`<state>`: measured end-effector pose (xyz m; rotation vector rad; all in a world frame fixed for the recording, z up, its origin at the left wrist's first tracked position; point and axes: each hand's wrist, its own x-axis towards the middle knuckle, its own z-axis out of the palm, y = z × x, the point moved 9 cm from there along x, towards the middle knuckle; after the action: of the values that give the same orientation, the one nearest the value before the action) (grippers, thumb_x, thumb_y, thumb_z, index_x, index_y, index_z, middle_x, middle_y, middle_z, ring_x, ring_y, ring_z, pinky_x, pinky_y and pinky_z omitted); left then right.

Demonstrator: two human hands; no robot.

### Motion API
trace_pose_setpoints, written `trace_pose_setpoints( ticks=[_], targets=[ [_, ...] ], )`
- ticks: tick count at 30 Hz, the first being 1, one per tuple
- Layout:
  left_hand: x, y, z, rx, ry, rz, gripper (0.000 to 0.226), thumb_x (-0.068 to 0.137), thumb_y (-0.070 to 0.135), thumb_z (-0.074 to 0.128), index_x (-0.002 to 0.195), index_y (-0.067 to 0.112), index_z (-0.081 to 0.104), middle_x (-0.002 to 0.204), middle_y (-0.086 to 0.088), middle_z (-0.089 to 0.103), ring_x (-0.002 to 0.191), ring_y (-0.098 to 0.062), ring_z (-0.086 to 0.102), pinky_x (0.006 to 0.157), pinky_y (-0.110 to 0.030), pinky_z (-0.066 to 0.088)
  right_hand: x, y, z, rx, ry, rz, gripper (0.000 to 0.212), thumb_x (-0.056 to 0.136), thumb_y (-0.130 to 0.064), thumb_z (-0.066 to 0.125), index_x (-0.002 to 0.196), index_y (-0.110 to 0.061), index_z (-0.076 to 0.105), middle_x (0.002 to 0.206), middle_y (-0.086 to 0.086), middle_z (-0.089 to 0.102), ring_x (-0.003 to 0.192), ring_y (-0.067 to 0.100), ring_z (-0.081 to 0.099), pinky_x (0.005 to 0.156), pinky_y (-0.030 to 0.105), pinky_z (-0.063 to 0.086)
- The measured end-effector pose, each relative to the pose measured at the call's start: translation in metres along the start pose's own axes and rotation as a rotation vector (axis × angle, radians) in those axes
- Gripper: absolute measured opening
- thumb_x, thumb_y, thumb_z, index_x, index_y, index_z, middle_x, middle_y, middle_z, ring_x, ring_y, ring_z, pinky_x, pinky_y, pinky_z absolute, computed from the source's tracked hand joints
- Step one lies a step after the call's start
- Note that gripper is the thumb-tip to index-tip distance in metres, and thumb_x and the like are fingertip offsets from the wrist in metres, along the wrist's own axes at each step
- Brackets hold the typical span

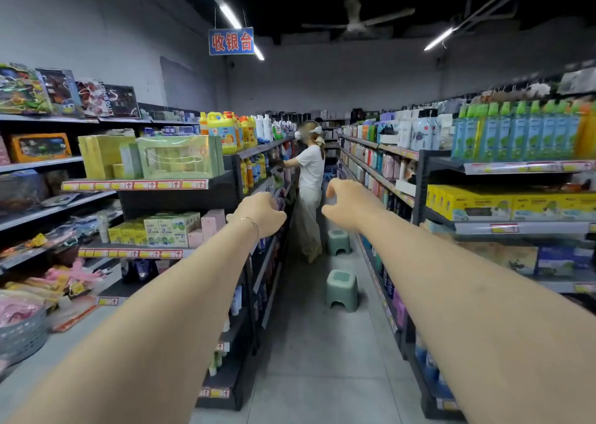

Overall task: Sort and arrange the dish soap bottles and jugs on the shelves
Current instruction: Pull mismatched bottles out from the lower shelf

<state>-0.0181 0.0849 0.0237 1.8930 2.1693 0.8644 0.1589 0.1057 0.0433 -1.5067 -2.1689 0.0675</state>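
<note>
Yellow dish soap jugs (222, 131) with orange caps stand on the top shelf of the left shelving unit (254, 151), with white bottles beside them. Smaller yellow and blue bottles (253, 172) sit on the shelf below. Both my arms stretch forward down the aisle. My left hand (261, 214) hangs in front of that unit's end, fingers curled loosely, holding nothing. My right hand (346, 202) is in mid-air over the aisle, fingers bent and apart, empty. Neither hand touches a bottle.
A person in white (309, 178) stands further down the aisle, reaching into the left shelves. Two green plastic stools (342, 289) stand on the floor. Stocked shelves (483, 168) line the right side. Toy boxes and a grey basket (22, 336) are at far left.
</note>
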Motion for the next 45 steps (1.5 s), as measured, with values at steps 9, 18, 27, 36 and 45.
trace_pose_setpoints(
  ticks=[9, 18, 27, 36, 45],
  targets=[
    [0.133, -0.019, 0.047, 0.134, -0.013, 0.046, 0.039, 0.090, 0.038, 0.056, 0.127, 0.026, 0.052, 0.127, -0.004, 0.057, 0.118, -0.029, 0.051, 0.100, -0.046, 0.038, 0.119, 0.024, 0.056, -0.060, -0.010, 0.012, 0.022, 0.086, -0.032, 0.051, 0.105, -0.021, 0.050, 0.105, 0.004, 0.056, 0.093, 0.028, 0.055, 0.079, 0.041, 0.047],
    [0.272, -0.036, 0.102, 0.196, -0.066, 0.080, 0.040, 0.090, 0.034, 0.056, 0.128, 0.023, 0.051, 0.131, -0.004, 0.055, 0.121, -0.029, 0.050, 0.105, -0.052, 0.035, 0.261, 0.069, 0.120, -0.104, -0.072, 0.005, 0.018, 0.087, -0.033, 0.049, 0.101, -0.022, 0.052, 0.103, 0.003, 0.057, 0.087, 0.024, 0.057, 0.068, 0.034, 0.045],
    [0.459, -0.031, 0.133, 0.228, -0.051, 0.085, 0.029, 0.089, 0.031, 0.056, 0.117, 0.022, 0.052, 0.121, -0.005, 0.056, 0.109, -0.029, 0.053, 0.098, -0.054, 0.041, 0.446, 0.103, 0.153, -0.092, -0.042, -0.085, 0.019, 0.087, -0.029, 0.049, 0.102, -0.018, 0.052, 0.104, 0.004, 0.055, 0.088, 0.025, 0.053, 0.067, 0.034, 0.041],
    [0.606, -0.060, 0.193, 0.278, -0.074, 0.090, 0.028, 0.088, 0.033, 0.054, 0.115, 0.022, 0.053, 0.112, -0.003, 0.058, 0.105, -0.029, 0.055, 0.094, -0.052, 0.044, 0.588, 0.131, 0.228, -0.060, -0.071, -0.145, 0.020, 0.087, -0.032, 0.051, 0.102, -0.018, 0.054, 0.100, 0.002, 0.053, 0.088, 0.023, 0.052, 0.067, 0.034, 0.042],
    [0.775, -0.124, 0.235, 0.335, -0.068, 0.045, 0.035, 0.092, 0.032, 0.051, 0.125, 0.021, 0.048, 0.123, -0.006, 0.053, 0.112, -0.030, 0.053, 0.094, -0.048, 0.043, 0.764, 0.144, 0.310, -0.079, -0.126, -0.217, 0.014, 0.088, -0.030, 0.051, 0.095, -0.018, 0.051, 0.097, 0.002, 0.055, 0.083, 0.023, 0.054, 0.064, 0.034, 0.041]
  ],
)
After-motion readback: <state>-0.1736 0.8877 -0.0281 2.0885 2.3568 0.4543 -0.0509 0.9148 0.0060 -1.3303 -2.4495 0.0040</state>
